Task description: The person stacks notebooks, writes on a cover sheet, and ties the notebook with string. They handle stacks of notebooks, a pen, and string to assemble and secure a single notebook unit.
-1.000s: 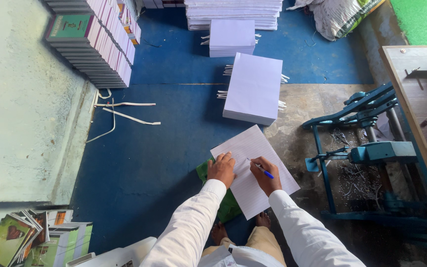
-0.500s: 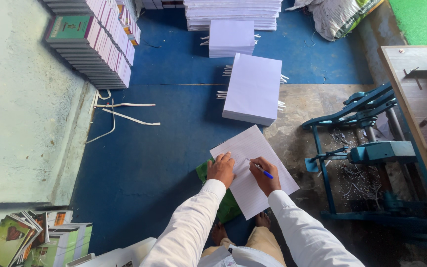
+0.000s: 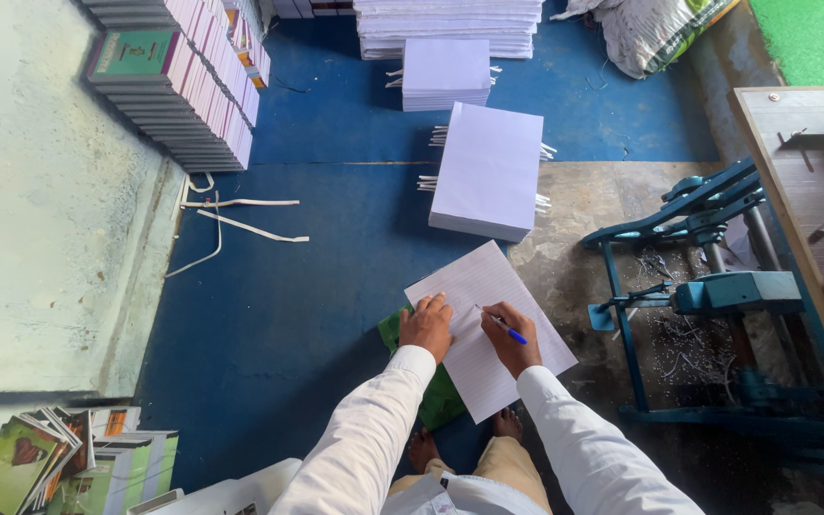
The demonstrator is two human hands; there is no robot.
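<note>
Left hand (image 3: pixel 426 326) flat on lined sheet (image 3: pixel 469 286), right hand (image 3: pixel 510 339) gripping blue pen (image 3: pixel 505 327)

Even, soft daylight fills the scene, with only faint shadows. The view is sharp at its centre; straight edges bow near the corners, perhaps from a wide lens. No glare shows.
</note>
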